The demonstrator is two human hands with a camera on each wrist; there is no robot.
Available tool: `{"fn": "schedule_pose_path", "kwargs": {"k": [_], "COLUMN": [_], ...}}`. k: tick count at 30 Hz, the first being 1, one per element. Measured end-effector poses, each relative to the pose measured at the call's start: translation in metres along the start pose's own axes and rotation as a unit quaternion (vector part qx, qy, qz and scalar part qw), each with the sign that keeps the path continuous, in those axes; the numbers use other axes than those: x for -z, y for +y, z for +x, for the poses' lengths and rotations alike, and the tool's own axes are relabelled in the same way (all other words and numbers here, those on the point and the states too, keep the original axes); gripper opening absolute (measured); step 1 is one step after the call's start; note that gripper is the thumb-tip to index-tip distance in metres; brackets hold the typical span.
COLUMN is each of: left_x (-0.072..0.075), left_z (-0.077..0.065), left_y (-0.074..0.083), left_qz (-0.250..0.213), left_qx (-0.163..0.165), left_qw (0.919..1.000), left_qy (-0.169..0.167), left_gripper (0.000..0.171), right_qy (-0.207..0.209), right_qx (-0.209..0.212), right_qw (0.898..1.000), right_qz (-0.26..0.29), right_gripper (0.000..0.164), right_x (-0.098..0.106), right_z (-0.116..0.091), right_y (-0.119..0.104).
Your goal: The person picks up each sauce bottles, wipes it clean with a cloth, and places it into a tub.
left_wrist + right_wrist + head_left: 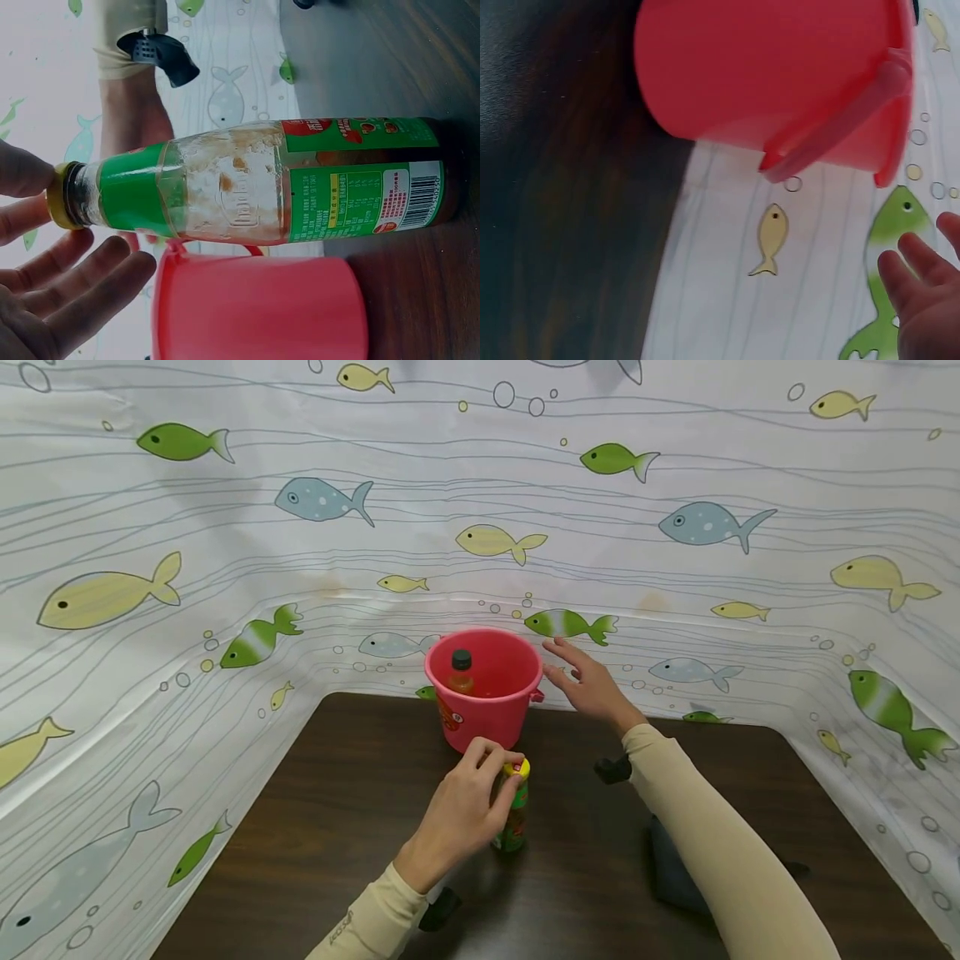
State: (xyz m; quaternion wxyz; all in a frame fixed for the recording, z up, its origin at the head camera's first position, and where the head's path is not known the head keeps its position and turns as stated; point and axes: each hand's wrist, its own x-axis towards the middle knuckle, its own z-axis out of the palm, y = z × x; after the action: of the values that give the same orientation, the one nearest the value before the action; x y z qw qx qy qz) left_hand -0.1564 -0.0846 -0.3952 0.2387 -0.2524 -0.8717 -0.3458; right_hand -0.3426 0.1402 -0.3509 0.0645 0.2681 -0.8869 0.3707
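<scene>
My left hand (461, 810) pinches the yellow cap of a glass sauce bottle (513, 827) standing upright on the table. In the left wrist view the sauce bottle (232, 184) has green labels and reddish-brown residue inside its clear glass; the thumb and fingers meet at its cap (64, 195). Behind it stands a pink bucket (487, 722), holding another bottle (461, 672) with a dark cap. My right hand (592, 689) is held beside the bucket's right rim, fingers extended and gripping nothing. In the right wrist view its fingers (922, 262) are apart from the bucket (765, 67).
A dark object (675, 868) lies on the brown wooden table (322, 810), partly hidden under the right forearm. White sheeting with printed fish (487, 460) walls in the back and both sides. The bucket's handle (840, 124) hangs down along its side.
</scene>
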Motion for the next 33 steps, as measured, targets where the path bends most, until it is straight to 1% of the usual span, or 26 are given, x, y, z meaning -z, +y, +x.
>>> {"fn": "schedule_pose_path", "kwargs": {"k": [7, 10, 14, 20, 24, 30, 33], "left_x": [0.000, 0.000, 0.000, 0.000, -0.001, -0.003, -0.006], "left_z": [-0.001, -0.001, 0.000, 0.001, 0.001, 0.001, -0.001], "left_y": [0.000, -0.001, -0.001, -0.002, -0.002, -0.003, -0.004], "left_qz": [-0.004, -0.010, -0.013, -0.014, -0.024, -0.039, -0.042], "left_qx": [0.012, 0.013, 0.007, 0.001, 0.006, 0.015, 0.027], "left_qw": [0.9999, 0.9999, 0.9999, 0.9999, 0.9996, 0.9990, 0.9985], "left_qy": [-0.007, -0.005, -0.001, -0.006, -0.012, -0.017, -0.022], "left_gripper": [0.027, 0.027, 0.026, 0.026, 0.027, 0.036, 0.043], "right_qy": [-0.030, -0.034, -0.024, 0.002, 0.006, 0.009, 0.011], "right_qx": [0.013, 0.012, 0.011, 0.008, 0.005, 0.007, 0.014], "right_qw": [0.999, 0.998, 0.996, 0.995, 0.994, 0.992, 0.990], "right_qz": [0.018, 0.050, 0.087, 0.100, 0.111, 0.128, 0.142], "right_gripper": [0.057, 0.053, 0.047, 0.042, 0.041, 0.038, 0.036], "right_x": [-0.019, -0.028, -0.038, -0.045, -0.048, -0.048, -0.049], "right_z": [0.002, 0.002, 0.003, 0.003, 0.003, 0.003, 0.003], "right_y": [0.006, 0.008, 0.008, 0.009, 0.012, 0.013, 0.014]}}
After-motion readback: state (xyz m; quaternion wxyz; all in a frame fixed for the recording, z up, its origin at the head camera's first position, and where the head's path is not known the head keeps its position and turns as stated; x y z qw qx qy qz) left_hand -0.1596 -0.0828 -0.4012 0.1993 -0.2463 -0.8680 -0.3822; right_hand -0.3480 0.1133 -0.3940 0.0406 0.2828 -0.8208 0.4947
